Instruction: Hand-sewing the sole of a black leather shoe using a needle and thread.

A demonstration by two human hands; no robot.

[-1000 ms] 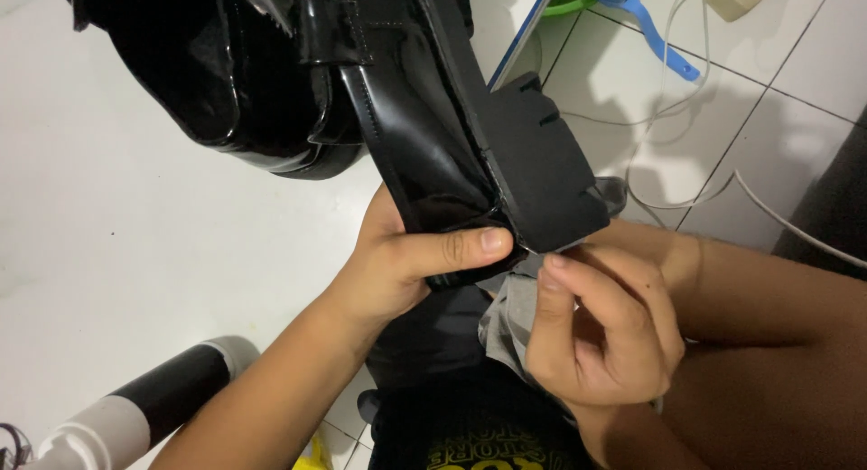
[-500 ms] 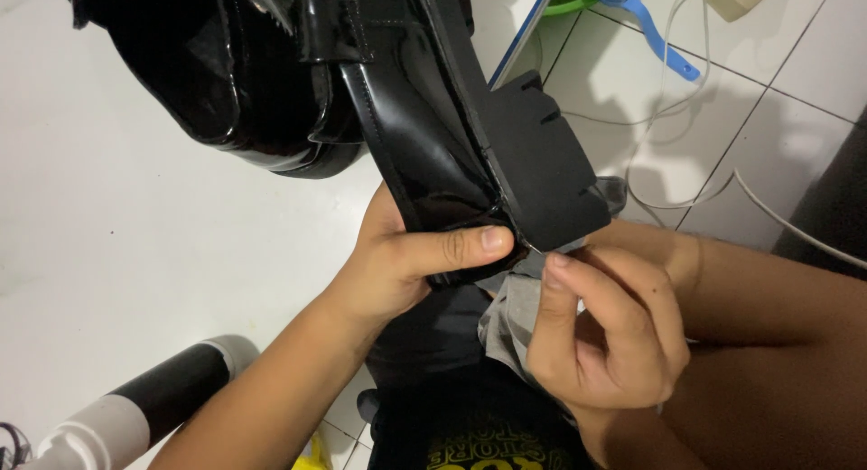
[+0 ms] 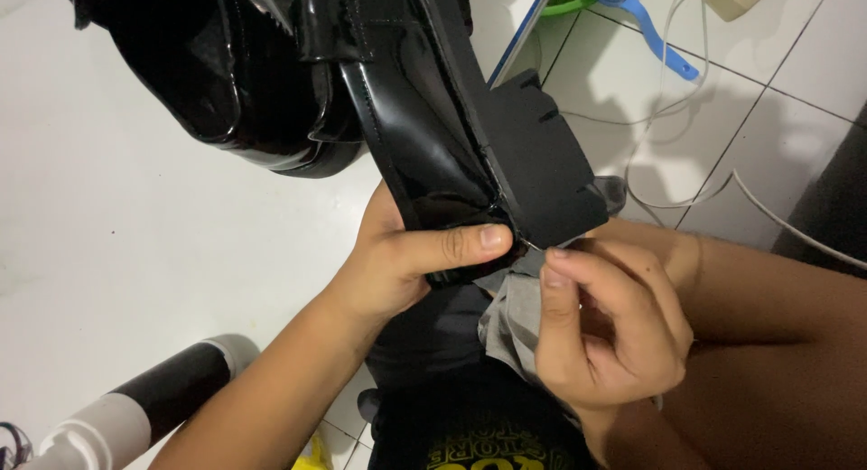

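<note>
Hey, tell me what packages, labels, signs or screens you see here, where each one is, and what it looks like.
Yellow printed lettering on a black garment: bottom centre, below the right hand; curved rows of blocky letters, partly cut off.
Yellow crumpled wrapper: bottom edge, below the left forearm; kind unclear.
No signs or screens show.

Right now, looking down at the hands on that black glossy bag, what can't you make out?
Head view only:
- Black glossy bag: top cut off by the frame edge.
- Right hand: whatever its fingertips pinch at the strap's seam is too small to identify.
- Left hand: fingers hidden behind the strap.
- Blue-handled brush: head cropped.
</note>
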